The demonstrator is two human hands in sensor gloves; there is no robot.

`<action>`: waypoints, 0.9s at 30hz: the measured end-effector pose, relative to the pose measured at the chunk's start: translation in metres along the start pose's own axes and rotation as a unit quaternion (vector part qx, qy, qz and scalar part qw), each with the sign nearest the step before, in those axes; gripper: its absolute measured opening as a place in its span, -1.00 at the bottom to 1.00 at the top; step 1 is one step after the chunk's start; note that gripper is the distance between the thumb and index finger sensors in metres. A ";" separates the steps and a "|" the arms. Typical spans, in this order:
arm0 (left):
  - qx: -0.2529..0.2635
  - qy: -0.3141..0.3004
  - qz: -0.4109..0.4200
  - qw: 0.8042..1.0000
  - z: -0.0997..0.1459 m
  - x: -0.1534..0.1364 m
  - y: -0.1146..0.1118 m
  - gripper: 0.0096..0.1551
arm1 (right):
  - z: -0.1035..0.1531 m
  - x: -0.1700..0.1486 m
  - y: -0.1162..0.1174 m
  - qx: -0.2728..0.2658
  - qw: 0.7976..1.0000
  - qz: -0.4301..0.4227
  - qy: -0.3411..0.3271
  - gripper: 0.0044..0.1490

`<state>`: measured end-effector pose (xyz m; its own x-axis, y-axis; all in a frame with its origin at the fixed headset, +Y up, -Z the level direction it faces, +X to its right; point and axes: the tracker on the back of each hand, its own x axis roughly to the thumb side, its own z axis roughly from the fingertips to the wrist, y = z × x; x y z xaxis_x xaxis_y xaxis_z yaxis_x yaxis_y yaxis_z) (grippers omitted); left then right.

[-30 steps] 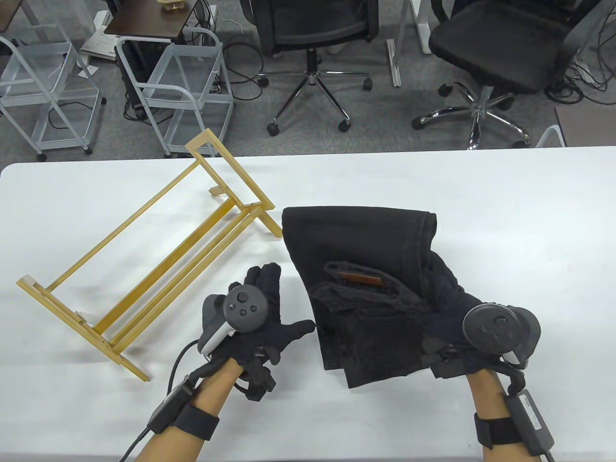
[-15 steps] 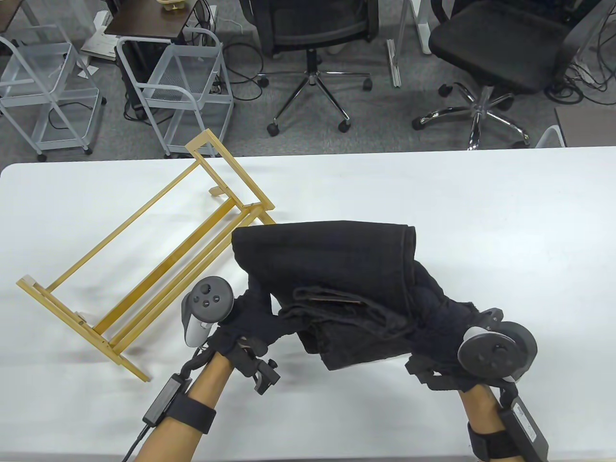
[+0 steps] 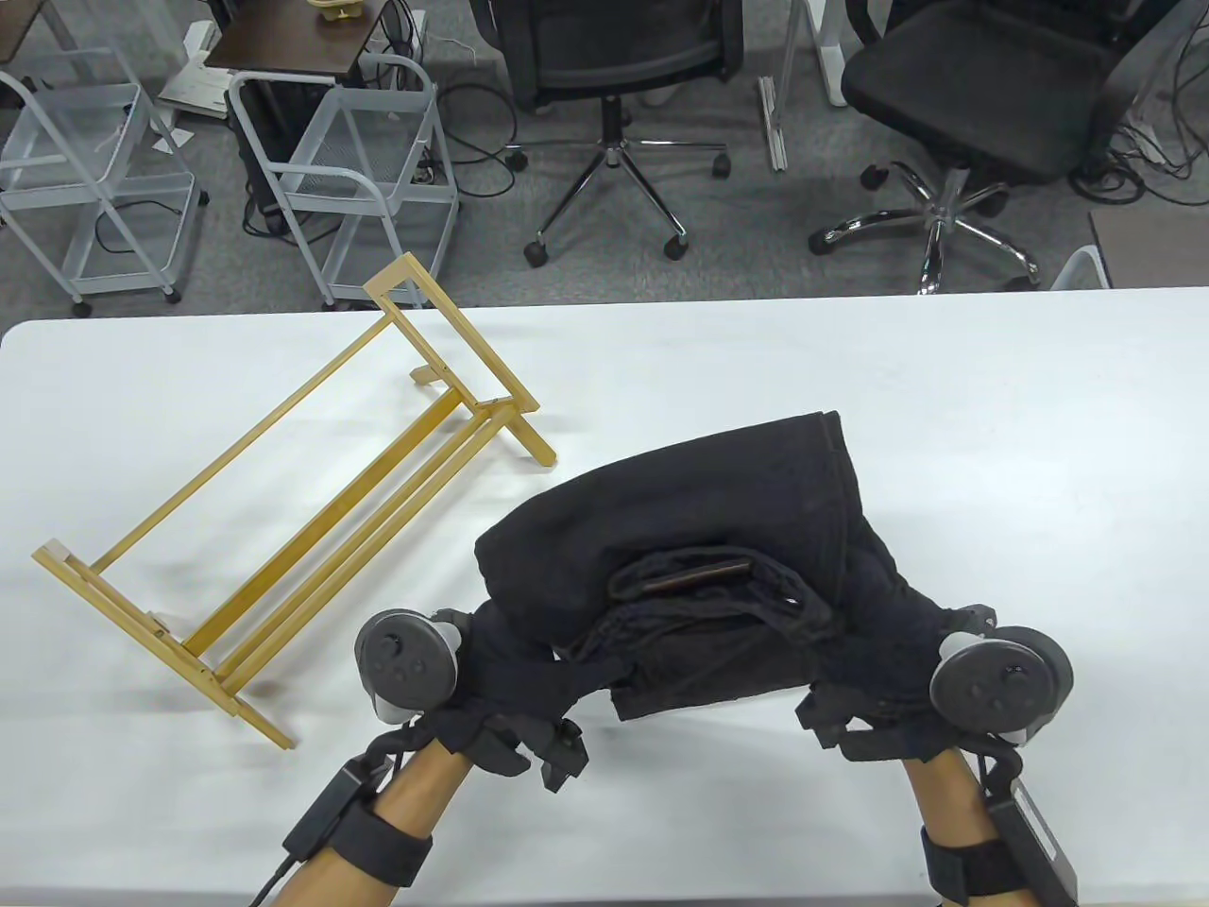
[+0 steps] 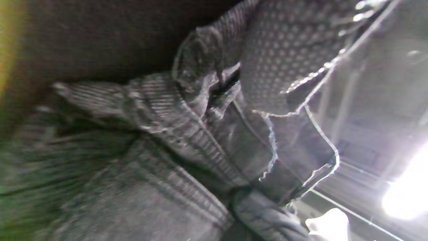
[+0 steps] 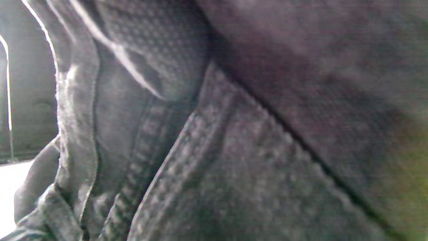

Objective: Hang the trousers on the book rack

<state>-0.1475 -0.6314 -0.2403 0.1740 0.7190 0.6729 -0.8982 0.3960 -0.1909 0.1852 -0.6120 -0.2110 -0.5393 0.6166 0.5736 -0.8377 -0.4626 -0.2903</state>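
Folded black trousers (image 3: 718, 529) are held up off the white table (image 3: 992, 453) between both hands. My left hand (image 3: 510, 652) grips the bundle's left end near the waistband. My right hand (image 3: 888, 633) grips its right end. The fingers of both are mostly buried in the cloth. Both wrist views are filled with dark denim seams (image 4: 187, 140) (image 5: 207, 157). The wooden book rack (image 3: 293, 510) lies on the table to the left, apart from the trousers and both hands.
Two office chairs (image 3: 614, 57) (image 3: 982, 104) and two white wire carts (image 3: 359, 161) (image 3: 85, 179) stand on the floor beyond the table's far edge. Cables run from both wrists toward the near table edge.
My left hand moved from resting beside the trousers to gripping their left end. Both hands lifted the bundle, swung it left toward the rack, then drew it back toward me.
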 end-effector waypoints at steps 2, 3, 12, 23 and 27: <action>0.005 -0.005 0.013 1.000 0.000 0.006 -0.001 -0.05 | 0.000 -0.002 0.004 0.006 1.000 -0.019 0.009 -0.16; 0.010 -0.006 0.014 1.000 0.001 0.007 -0.001 -0.06 | 0.001 -0.003 0.006 0.009 1.000 -0.026 0.012 -0.15; 0.061 0.015 0.000 0.998 0.002 0.014 0.007 0.16 | 0.005 -0.007 0.028 0.042 0.995 -0.083 0.039 -0.15; 0.099 0.037 -0.068 0.992 0.000 0.025 0.030 -0.08 | 0.009 -0.009 0.058 0.121 0.988 -0.078 0.057 0.01; 0.097 0.055 -0.092 0.989 -0.002 0.030 0.037 -0.12 | 0.011 -0.016 0.068 0.168 0.977 -0.088 0.097 0.19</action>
<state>-0.1744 -0.5938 -0.2287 0.3743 0.7072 0.5998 -0.9065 0.4154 0.0758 0.1381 -0.6608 -0.2315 -0.4222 0.8000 0.4263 -0.8614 -0.5006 0.0863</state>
